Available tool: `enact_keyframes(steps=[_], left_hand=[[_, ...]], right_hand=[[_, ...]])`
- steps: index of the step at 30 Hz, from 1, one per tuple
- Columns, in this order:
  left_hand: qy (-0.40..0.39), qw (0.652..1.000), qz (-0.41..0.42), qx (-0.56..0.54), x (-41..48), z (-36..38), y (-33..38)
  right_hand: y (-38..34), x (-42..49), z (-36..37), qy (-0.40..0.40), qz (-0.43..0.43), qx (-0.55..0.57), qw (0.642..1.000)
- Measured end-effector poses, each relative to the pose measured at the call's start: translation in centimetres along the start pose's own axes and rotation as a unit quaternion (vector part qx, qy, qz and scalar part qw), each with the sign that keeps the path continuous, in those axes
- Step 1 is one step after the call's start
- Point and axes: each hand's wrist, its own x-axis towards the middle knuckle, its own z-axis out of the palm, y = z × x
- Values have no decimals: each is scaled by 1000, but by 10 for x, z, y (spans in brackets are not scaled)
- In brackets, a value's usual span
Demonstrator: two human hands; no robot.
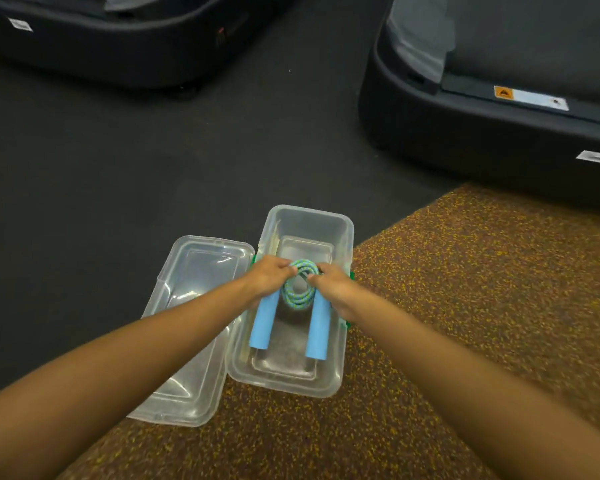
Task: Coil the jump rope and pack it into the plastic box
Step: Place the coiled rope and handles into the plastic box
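Note:
The jump rope (299, 289) is coiled into a small bundle of blue-green cord with two light blue foam handles (264, 322) hanging down side by side. Both hands hold it over the open clear plastic box (340, 372). My left hand (269, 277) grips the coil's left side at the top of the left handle. My right hand (333, 289) grips the right side at the top of the right handle. The handles' lower ends point toward the box's near end. Whether they touch the box floor I cannot tell.
The box's clear lid (187, 327) lies open flat on the floor to its left, joined by green clips. The box straddles dark floor and a brown speckled mat (465, 289). Two dark treadmill bases stand at the far left (118, 53) and far right (482, 129).

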Motion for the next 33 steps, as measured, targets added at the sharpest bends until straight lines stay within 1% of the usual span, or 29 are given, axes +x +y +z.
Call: enact_keyframes(steps=[2, 5, 11, 14, 18, 22, 26, 30, 33], left_hand=[[10, 998, -7, 54, 3, 4, -5], [40, 991, -8, 130, 2, 10, -4], [66, 976, -13, 207, 0, 23, -7], [66, 972, -6, 227, -3, 29, -7], [62, 958, -20, 280, -6, 32, -4], [59, 943, -37, 324, -9, 35, 1], [66, 952, -47, 296, -8, 33, 7], [87, 966, -57, 236, -10, 26, 17], [85, 977, -50, 188, -16, 20, 24]], right_hand=[[3, 5, 6, 18, 4, -51, 999], [5, 11, 14, 38, 19, -89, 995], [8, 15, 21, 48, 45, -177, 982], [6, 11, 20, 41, 54, -193, 979], [1, 6, 22, 33, 62, -205, 976], [1, -2, 24, 32, 53, -179, 982], [-3, -6, 21, 41, 42, -146, 988], [-10, -10, 20, 54, 14, -148, 987], [-13, -14, 22, 64, 1, -141, 988]])
